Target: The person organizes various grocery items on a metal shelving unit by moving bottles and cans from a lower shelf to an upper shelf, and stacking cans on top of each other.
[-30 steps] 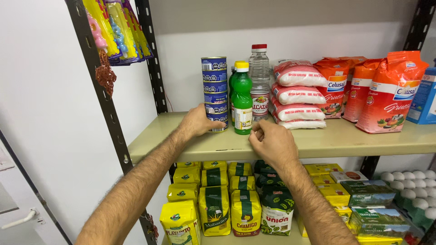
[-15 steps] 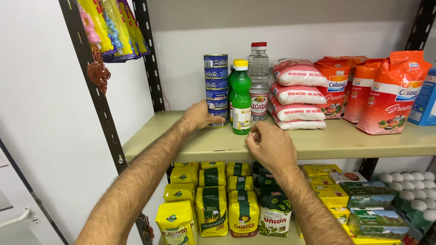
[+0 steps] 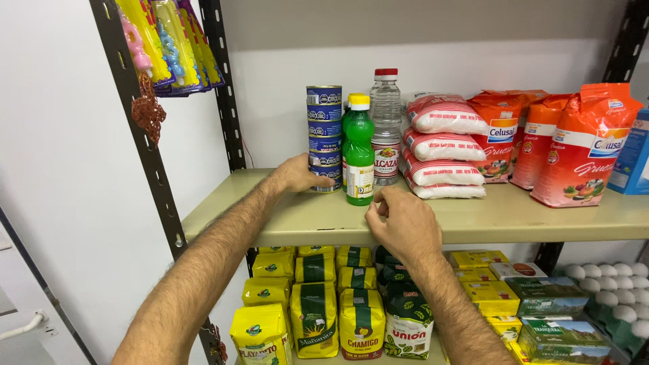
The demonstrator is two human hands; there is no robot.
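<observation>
Reaching to the shelf board (image 3: 541, 216), we had our left hand (image 3: 297, 174) curled round the bottom of the stack of blue tins (image 3: 324, 138), fingers closed on the lowest tin; five tins stood in that stack, one on another; our right hand (image 3: 399, 220) hovered loosely curled, gripping nothing, just in front of the green bottle (image 3: 359, 159), fingertips near its base but apart from it; that bottle, yellow-capped, stood upright, touching the tins' right side; directly behind the green bottle rose one clear bottle with a red cap (image 3: 386, 125); right of the green bottle lay three white-and-red bags (image 3: 443, 145) piled flat; further right of it stood three orange packets (image 3: 585, 145) upright, then part of a blue carton (image 3: 635, 162); below the green bottle, under the board, we counted yellow packets (image 3: 314, 318) in rows, too many hidden to number; egg trays (image 3: 608, 290) sat low to the right of it.
</observation>
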